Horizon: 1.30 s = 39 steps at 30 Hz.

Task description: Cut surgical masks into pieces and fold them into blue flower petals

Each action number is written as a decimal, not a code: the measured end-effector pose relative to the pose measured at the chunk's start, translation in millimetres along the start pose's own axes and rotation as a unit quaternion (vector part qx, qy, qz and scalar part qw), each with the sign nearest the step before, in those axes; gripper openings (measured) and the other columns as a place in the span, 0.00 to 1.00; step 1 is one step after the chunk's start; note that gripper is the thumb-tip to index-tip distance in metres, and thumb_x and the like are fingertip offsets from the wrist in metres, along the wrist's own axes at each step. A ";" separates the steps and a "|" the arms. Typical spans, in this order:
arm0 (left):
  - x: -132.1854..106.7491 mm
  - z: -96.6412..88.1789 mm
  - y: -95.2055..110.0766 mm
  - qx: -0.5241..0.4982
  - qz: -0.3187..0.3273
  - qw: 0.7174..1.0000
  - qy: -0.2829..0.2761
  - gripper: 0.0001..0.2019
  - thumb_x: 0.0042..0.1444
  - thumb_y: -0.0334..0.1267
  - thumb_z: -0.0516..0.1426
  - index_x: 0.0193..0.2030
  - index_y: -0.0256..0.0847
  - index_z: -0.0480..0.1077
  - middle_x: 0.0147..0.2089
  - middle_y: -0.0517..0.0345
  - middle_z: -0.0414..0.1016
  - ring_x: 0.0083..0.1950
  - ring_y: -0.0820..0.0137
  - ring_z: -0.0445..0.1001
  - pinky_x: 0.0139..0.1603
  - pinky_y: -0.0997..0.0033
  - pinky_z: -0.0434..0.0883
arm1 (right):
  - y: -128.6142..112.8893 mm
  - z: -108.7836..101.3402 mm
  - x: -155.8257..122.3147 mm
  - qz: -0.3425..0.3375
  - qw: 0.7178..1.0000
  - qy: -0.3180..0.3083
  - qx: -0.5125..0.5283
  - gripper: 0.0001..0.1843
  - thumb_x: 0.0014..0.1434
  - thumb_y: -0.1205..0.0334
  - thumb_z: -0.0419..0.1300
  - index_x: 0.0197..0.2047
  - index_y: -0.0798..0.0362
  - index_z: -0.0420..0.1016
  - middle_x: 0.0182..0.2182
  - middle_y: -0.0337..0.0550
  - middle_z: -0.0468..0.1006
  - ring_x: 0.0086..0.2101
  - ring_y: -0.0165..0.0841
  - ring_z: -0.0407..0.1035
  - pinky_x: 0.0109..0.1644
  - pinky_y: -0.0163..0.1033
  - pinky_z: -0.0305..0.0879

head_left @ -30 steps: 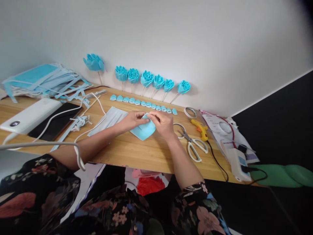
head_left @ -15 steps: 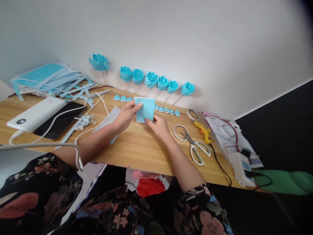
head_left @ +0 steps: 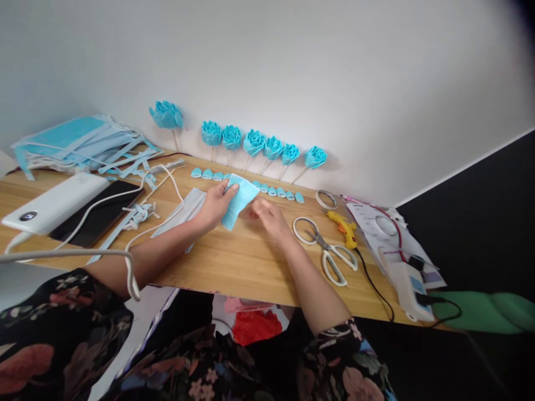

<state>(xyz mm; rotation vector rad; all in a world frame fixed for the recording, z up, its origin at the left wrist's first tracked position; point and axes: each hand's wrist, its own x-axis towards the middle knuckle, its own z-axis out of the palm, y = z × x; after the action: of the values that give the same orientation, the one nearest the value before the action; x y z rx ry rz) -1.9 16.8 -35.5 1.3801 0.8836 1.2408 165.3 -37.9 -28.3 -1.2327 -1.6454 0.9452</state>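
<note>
My left hand (head_left: 215,203) pinches a light blue square of mask fabric (head_left: 239,199), holding it tilted just above the wooden table (head_left: 234,262). My right hand (head_left: 267,214) hovers right beside the fabric's lower right edge, smeared by motion, with its fingers loosely curled and nothing seen in them. A white face mask (head_left: 184,206) lies flat under my left wrist. Behind my hands runs a row of several small blue folded petals (head_left: 276,191).
Several blue fabric roses on sticks (head_left: 251,142) lean against the wall. Scissors (head_left: 324,248), a yellow glue gun (head_left: 343,226) and a tape ring (head_left: 326,199) lie to the right. A power bank (head_left: 54,201), phone (head_left: 98,211), cables and a pile of masks (head_left: 79,142) fill the left.
The blue square was pressed flat on the table, then lifted upright by both hands. Now only my left hand holds it, tilted, and my right hand has let go.
</note>
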 end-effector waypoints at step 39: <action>-9.9 6.3 -6.5 0.107 -0.016 0.972 -0.208 0.18 0.46 0.52 0.66 0.25 0.40 0.68 0.23 0.63 0.67 0.26 0.75 0.61 0.28 0.73 0.57 | 17.1 -45.1 6.6 -0.047 0.916 0.292 -0.270 0.22 0.67 0.42 0.49 0.30 0.49 0.68 0.24 0.36 0.69 0.29 0.31 0.63 0.37 0.35 0.56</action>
<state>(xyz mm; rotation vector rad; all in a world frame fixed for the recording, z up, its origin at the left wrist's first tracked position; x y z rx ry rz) 3.1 7.2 -43.5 1.7129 0.7527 0.8009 211.9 -24.1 -26.9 -1.5860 -1.4829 0.0114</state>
